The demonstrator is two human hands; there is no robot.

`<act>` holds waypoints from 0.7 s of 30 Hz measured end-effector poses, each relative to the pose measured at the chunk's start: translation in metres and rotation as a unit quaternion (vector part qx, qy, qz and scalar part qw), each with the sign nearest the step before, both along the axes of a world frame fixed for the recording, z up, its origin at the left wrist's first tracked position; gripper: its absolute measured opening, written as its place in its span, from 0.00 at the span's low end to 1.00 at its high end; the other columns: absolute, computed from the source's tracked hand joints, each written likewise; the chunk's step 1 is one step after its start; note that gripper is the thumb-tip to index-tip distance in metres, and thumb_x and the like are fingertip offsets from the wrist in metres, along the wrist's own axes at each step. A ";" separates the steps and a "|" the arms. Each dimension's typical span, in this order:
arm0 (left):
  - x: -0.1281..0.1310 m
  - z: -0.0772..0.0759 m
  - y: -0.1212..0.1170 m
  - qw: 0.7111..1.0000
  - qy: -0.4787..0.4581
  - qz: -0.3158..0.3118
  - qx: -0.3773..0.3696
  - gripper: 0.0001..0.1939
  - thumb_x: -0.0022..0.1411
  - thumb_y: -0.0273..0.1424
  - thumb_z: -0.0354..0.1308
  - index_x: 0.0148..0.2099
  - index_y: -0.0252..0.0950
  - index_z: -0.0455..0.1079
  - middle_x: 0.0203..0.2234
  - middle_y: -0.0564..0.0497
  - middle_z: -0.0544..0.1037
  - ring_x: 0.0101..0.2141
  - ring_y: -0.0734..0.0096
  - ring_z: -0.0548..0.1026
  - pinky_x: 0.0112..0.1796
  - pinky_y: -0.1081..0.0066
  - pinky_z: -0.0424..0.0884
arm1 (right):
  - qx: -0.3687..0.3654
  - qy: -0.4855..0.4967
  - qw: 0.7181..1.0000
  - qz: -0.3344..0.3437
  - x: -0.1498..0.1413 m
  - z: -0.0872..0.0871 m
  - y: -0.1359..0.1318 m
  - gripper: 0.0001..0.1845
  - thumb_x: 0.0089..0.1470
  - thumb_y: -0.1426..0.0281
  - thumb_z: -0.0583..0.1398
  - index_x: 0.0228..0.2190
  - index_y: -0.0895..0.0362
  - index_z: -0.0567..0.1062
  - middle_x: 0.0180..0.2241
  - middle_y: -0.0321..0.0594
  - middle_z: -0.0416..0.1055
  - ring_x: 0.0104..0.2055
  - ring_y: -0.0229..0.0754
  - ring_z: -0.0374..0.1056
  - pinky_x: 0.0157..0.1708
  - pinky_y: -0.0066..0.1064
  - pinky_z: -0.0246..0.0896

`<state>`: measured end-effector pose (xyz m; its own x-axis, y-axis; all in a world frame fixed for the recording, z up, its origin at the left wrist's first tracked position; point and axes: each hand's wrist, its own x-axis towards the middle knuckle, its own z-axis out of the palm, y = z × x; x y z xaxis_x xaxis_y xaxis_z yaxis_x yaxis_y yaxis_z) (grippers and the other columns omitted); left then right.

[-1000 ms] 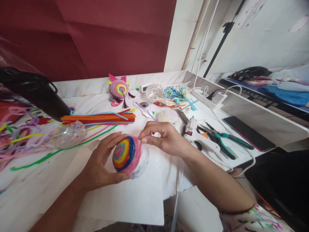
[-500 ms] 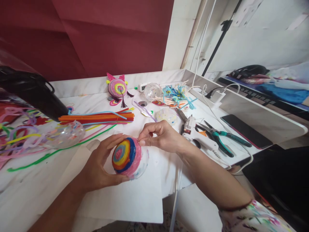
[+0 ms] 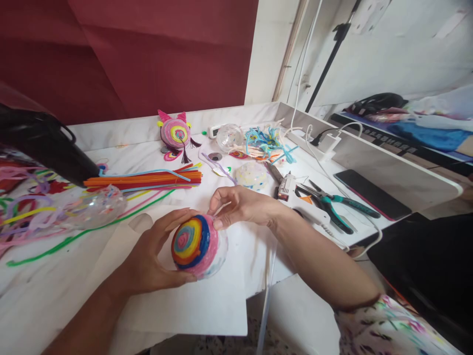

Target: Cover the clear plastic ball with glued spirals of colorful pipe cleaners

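Note:
A clear plastic ball [image 3: 221, 251] has one side covered in coiled rings of fuzzy pipe cleaner: pink, grey-blue, yellow, orange and dark blue, with a pink pipe cleaner [image 3: 210, 251] outermost. My left hand [image 3: 151, 261] grips the ball from the left, fingers over its top and thumb underneath. At the upper right edge of the ball, my right hand [image 3: 238, 207] pinches thumb and forefinger against the pink ring. The exact spot between those fingertips is partly hidden. Both hands hold the ball above a white sheet of paper [image 3: 207, 310].
A pipe cleaner bundle [image 3: 148, 181], clear plastic half-balls [image 3: 251, 175] and a finished pink ornament [image 3: 176, 132] lie beyond my hands. On the right are a glue gun [image 3: 286, 187], pliers [image 3: 332, 207] and a phone [image 3: 371, 195]. A black device [image 3: 40, 138] stands left.
My view has shifted slightly, so the table things sit a little further left. The right thumb presses slightly lower against the pink ring; both hands keep hold of the ball.

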<state>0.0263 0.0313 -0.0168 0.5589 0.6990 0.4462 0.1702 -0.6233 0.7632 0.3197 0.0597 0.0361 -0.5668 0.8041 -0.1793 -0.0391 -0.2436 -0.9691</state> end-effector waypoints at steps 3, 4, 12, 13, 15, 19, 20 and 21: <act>0.001 0.005 0.000 0.999 0.004 -0.027 -0.024 0.56 0.51 0.38 0.83 0.77 0.63 0.61 0.70 0.50 0.75 0.66 0.43 0.77 0.62 0.54 0.81 | -0.043 0.023 0.998 0.034 0.000 0.000 0.000 0.32 0.28 0.72 0.85 0.35 0.58 0.77 0.33 0.32 0.80 0.29 0.37 0.78 0.30 0.31 0.80; 0.001 0.007 0.000 0.999 0.004 -0.035 -0.031 0.57 0.51 0.36 0.83 0.77 0.64 0.60 0.70 0.51 0.75 0.66 0.42 0.77 0.62 0.53 0.81 | -0.054 0.031 0.997 0.042 0.000 -0.001 0.000 0.33 0.29 0.71 0.85 0.36 0.58 0.77 0.33 0.32 0.80 0.29 0.38 0.79 0.29 0.31 0.80; -0.002 0.011 0.002 0.996 -0.006 -0.063 -0.061 0.58 0.55 0.32 0.81 0.79 0.64 0.55 0.73 0.49 0.72 0.69 0.45 0.74 0.65 0.50 0.77 | -0.118 0.090 0.986 0.071 -0.004 -0.010 0.000 0.38 0.35 0.70 0.84 0.43 0.55 0.71 0.27 0.31 0.83 0.26 0.38 0.81 0.30 0.29 0.81; -0.002 0.012 0.001 0.996 -0.006 -0.056 -0.069 0.59 0.53 0.32 0.82 0.79 0.63 0.55 0.73 0.48 0.72 0.69 0.43 0.73 0.66 0.48 0.76 | -0.123 0.100 0.985 0.069 -0.005 -0.010 -0.001 0.38 0.35 0.71 0.84 0.43 0.55 0.70 0.27 0.31 0.83 0.26 0.38 0.81 0.30 0.30 0.82; -0.002 0.015 0.000 0.996 -0.004 -0.039 -0.086 0.61 0.49 0.32 0.83 0.78 0.63 0.57 0.72 0.48 0.73 0.68 0.38 0.74 0.65 0.44 0.77 | -0.131 0.122 0.982 0.059 -0.009 -0.010 -0.005 0.38 0.35 0.72 0.84 0.42 0.55 0.70 0.27 0.31 0.84 0.25 0.39 0.81 0.30 0.31 0.82; 0.001 0.024 -0.006 0.994 -0.006 -0.008 -0.112 0.58 0.47 0.32 0.84 0.75 0.66 0.63 0.68 0.50 0.77 0.65 0.38 0.78 0.63 0.44 0.79 | -0.136 0.143 0.980 0.034 -0.015 -0.009 -0.012 0.37 0.35 0.73 0.82 0.42 0.54 0.70 0.25 0.30 0.83 0.24 0.41 0.82 0.28 0.31 0.82; 0.002 0.026 -0.007 0.994 -0.004 -0.003 -0.113 0.56 0.47 0.32 0.84 0.74 0.65 0.65 0.67 0.50 0.78 0.65 0.38 0.78 0.63 0.44 0.79 | -0.137 0.145 0.979 0.029 -0.016 -0.009 -0.014 0.37 0.34 0.74 0.82 0.41 0.54 0.69 0.25 0.30 0.83 0.24 0.41 0.82 0.28 0.30 0.82; 0.003 0.028 -0.008 0.994 0.001 0.002 -0.112 0.55 0.46 0.33 0.84 0.72 0.64 0.67 0.67 0.50 0.77 0.65 0.38 0.78 0.63 0.44 0.79 | -0.140 0.147 0.979 0.025 -0.017 -0.008 -0.015 0.36 0.34 0.75 0.82 0.41 0.54 0.69 0.25 0.29 0.83 0.23 0.41 0.81 0.27 0.30 0.81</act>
